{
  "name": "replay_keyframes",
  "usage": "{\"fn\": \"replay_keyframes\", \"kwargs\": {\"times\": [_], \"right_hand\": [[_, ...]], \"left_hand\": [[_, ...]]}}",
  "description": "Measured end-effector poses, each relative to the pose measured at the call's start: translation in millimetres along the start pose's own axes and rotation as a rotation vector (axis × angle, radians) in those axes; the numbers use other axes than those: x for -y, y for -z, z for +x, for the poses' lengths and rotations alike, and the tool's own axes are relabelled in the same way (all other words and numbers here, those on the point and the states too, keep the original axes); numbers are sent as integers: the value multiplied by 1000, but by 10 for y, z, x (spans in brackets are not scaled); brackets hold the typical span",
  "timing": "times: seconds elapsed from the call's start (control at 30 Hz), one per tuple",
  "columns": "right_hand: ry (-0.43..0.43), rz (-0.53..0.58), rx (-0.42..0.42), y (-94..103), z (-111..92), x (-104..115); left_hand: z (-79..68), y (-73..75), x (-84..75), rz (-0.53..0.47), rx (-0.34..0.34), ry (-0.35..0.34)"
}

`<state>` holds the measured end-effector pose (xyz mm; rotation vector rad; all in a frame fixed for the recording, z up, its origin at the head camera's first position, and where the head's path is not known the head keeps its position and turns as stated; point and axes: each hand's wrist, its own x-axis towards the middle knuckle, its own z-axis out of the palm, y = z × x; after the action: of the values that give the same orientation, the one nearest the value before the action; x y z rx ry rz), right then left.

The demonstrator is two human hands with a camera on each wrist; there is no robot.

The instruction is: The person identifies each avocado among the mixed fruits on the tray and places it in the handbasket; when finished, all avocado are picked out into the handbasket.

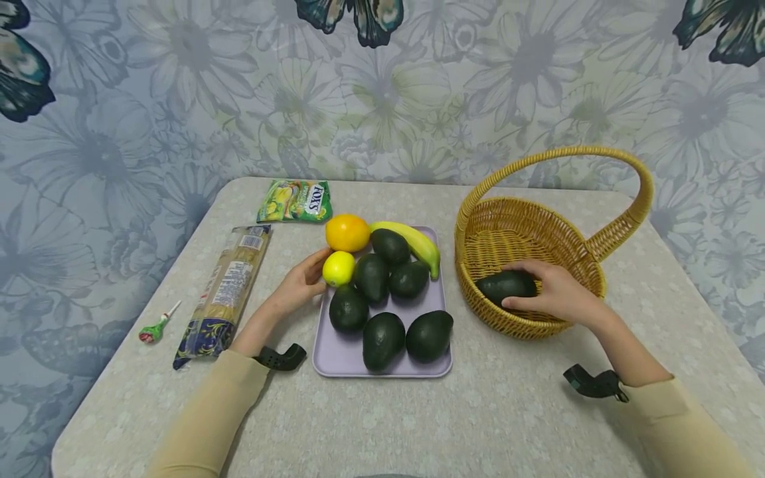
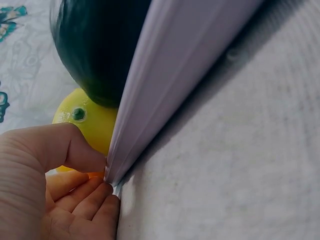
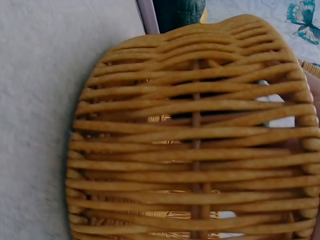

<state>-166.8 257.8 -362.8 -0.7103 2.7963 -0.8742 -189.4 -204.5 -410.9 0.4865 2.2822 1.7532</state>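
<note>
My right hand (image 1: 556, 292) reaches over the near rim of a wicker basket (image 1: 580, 269) and holds an avocado (image 1: 505, 287) low inside it. In the right wrist view the basket's woven side (image 3: 195, 145) hides most of that hand. On the left, my left hand (image 1: 299, 282) touches the edge of a lilac tray (image 1: 382, 370), thumb and fingertips right at its rim beside a lemon (image 1: 339, 269). Several dark avocados (image 1: 384, 340) lie on the tray. At its far end are an orange (image 1: 348, 232) and a banana (image 1: 418, 245).
Left of the tray lie a long pasta packet (image 1: 230, 289) and a lollipop (image 1: 154, 330). A green candy bag (image 1: 295, 201) lies at the table's back edge, near the wall. The basket's tall handle (image 1: 562, 156) arches over its opening.
</note>
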Motion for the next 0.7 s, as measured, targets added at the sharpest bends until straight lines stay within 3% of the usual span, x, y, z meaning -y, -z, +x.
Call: {"fn": "replay_keyframes", "kwargs": {"times": [0.43, 0.57, 0.7], "right_hand": [[-55, 54, 172, 36, 2, -57], [-52, 126, 180, 85, -4, -19], [-18, 171, 133, 125, 0, 64]], "left_hand": [[-11, -6, -21, 14, -1, 13], [23, 16, 63, 13, 0, 9], [60, 38, 219, 8, -2, -10]]}}
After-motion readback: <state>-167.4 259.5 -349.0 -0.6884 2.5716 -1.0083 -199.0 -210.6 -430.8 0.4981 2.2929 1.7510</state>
